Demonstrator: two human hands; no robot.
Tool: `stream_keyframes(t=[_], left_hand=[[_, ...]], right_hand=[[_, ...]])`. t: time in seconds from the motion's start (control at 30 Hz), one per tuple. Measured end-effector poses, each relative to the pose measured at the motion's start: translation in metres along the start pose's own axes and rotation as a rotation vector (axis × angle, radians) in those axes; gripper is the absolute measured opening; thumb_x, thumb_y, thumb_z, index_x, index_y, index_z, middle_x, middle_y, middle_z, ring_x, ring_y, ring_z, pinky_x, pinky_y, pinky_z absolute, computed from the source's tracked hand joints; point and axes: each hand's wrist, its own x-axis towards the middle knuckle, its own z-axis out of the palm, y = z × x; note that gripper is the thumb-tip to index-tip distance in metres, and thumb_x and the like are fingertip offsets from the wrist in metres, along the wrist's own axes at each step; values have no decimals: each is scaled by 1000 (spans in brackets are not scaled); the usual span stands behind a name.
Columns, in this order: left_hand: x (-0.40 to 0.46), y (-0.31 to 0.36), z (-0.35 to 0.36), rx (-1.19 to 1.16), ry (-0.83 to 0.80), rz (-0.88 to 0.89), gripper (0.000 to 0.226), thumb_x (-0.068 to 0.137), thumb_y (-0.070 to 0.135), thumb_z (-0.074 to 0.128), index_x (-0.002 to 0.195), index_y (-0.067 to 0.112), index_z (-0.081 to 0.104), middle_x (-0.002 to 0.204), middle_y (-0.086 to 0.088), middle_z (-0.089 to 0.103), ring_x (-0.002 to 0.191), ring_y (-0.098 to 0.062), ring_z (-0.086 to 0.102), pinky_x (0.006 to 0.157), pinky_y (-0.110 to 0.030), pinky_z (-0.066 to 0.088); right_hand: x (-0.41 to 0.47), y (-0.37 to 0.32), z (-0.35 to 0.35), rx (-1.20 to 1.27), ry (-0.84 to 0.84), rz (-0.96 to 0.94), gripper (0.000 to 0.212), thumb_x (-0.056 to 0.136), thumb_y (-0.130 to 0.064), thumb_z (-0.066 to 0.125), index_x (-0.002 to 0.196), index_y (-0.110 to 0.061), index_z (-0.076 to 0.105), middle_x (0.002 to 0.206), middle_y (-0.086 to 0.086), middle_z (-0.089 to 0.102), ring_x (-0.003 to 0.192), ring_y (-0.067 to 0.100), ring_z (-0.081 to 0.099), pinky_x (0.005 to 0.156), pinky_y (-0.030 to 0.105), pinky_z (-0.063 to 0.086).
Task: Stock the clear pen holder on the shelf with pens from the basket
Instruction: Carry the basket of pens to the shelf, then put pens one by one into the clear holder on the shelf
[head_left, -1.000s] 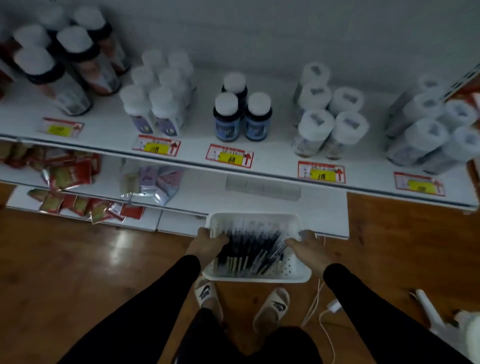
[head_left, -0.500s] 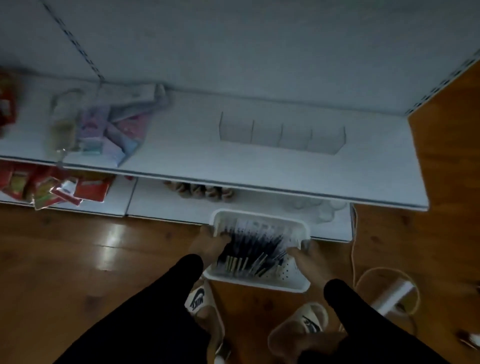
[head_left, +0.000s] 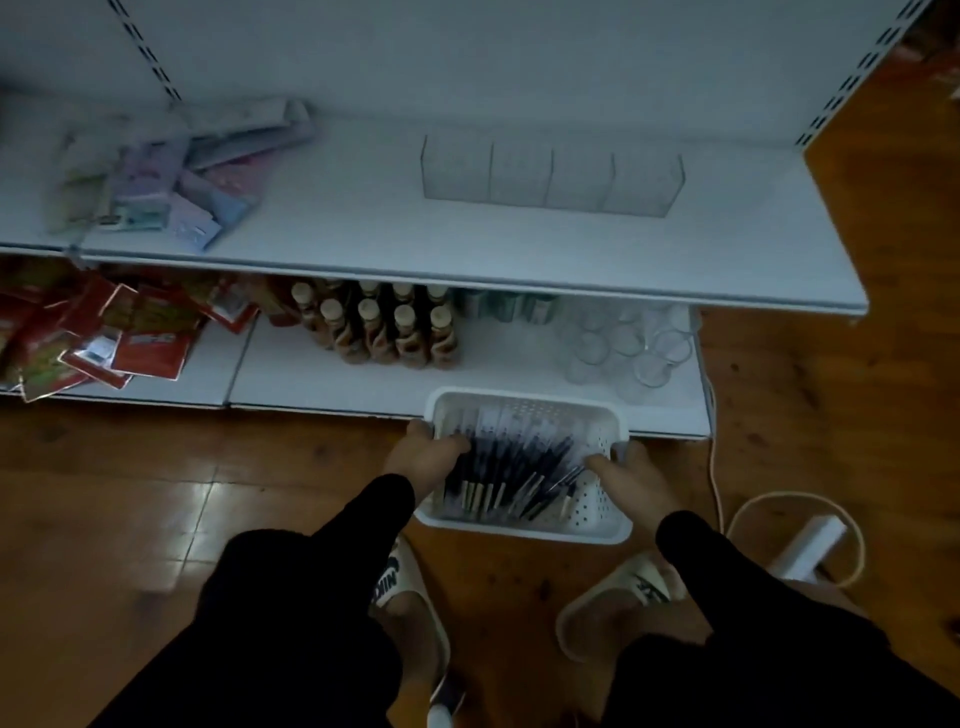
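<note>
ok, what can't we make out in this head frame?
- Pens: exact count, dim and overlapping in the basket.
- Left hand and right hand: fingers under the basket rim, hidden.
- Clear pen holder: whether its compartments hold anything; too faint.
- Packets: print blurred.

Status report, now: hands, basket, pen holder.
Left hand and right hand grip the white basket by its sides. Pens all in basket. Clear pen holder on shelf, empty. Nothing blocking it.
</note>
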Motion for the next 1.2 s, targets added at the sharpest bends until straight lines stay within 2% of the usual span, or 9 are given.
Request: stream_keyframes(t=[0.33, 0.37, 0.4, 0.43, 0.6, 0.77, 0.93, 1.07, 1.2], left_hand=[[96, -40, 54, -84, -15, -157, 71, 94, 25, 54, 150, 3, 15, 142, -11, 38, 110, -26, 50, 82, -36, 37], [108, -45, 58, -77, -27, -178, 70, 95, 22, 53, 149, -3, 15, 143, -17, 40, 87, -17, 39, 77, -34, 37], [119, -51, 62, -69, -33, -192, 67, 95, 20, 52, 147, -7, 18, 141, -22, 43, 122, -26, 27, 70, -34, 37], [129, -55, 65, -62, -42, -209, 62, 96, 18, 51, 146, -6, 23, 136, -22, 47, 105, -24, 56, 68, -33, 37], [164, -77, 75, -85, -2, -243, 58, 94, 19, 53, 145, 5, 27, 147, -15, 37, 130, -33, 41, 94, -40, 38], [180, -89, 76, -115, -20, -228, 36, 94, 18, 52, 127, 18, 36, 104, 0, 47, 82, -14, 49, 81, -35, 38], [187, -95, 79, -51, 49, -179, 11, 92, 16, 52, 93, 25, 45, 73, 4, 41, 64, -14, 43, 70, -31, 37], [186, -82, 88, 166, 296, 134, 23, 89, 18, 49, 95, -4, 53, 65, -9, 45, 50, -15, 39, 52, -26, 29], [188, -70, 106, 294, 97, 189, 25, 88, 21, 45, 87, -2, 54, 65, -15, 48, 51, -16, 38, 54, -30, 35]], right_hand=[[92, 68, 22, -81, -68, 138, 28, 84, -43, 58, 84, -37, 31, 74, -12, 26, 60, 9, 32, 69, 36, 35], [103, 75, 25, -92, -82, 162, 29, 85, -43, 58, 83, -38, 29, 73, -12, 26, 60, 8, 31, 71, 37, 34], [113, 81, 28, -86, -93, 179, 27, 86, -42, 58, 85, -38, 31, 74, -12, 26, 63, 8, 31, 72, 37, 33], [123, 86, 32, -74, -101, 200, 23, 86, -43, 58, 93, -37, 37, 76, -13, 27, 67, 9, 35, 74, 37, 34], [165, 111, 48, -53, -102, 301, 40, 93, -40, 56, 123, -21, 37, 95, -4, 45, 89, 18, 48, 81, 37, 40], [185, 119, 59, -52, -87, 355, 32, 92, -40, 57, 115, -22, 44, 104, 3, 53, 95, 21, 55, 90, 43, 46], [183, 120, 64, -73, -34, 322, 29, 93, -35, 55, 112, -13, 50, 87, 3, 56, 77, 19, 56, 66, 33, 44], [171, 103, 68, -297, 263, 50, 24, 95, -27, 49, 109, -7, 52, 102, 11, 54, 83, 23, 48, 68, 31, 38], [164, 87, 83, -340, 34, -44, 24, 100, -26, 46, 118, -12, 55, 98, 14, 61, 83, 28, 58, 74, 37, 48]])
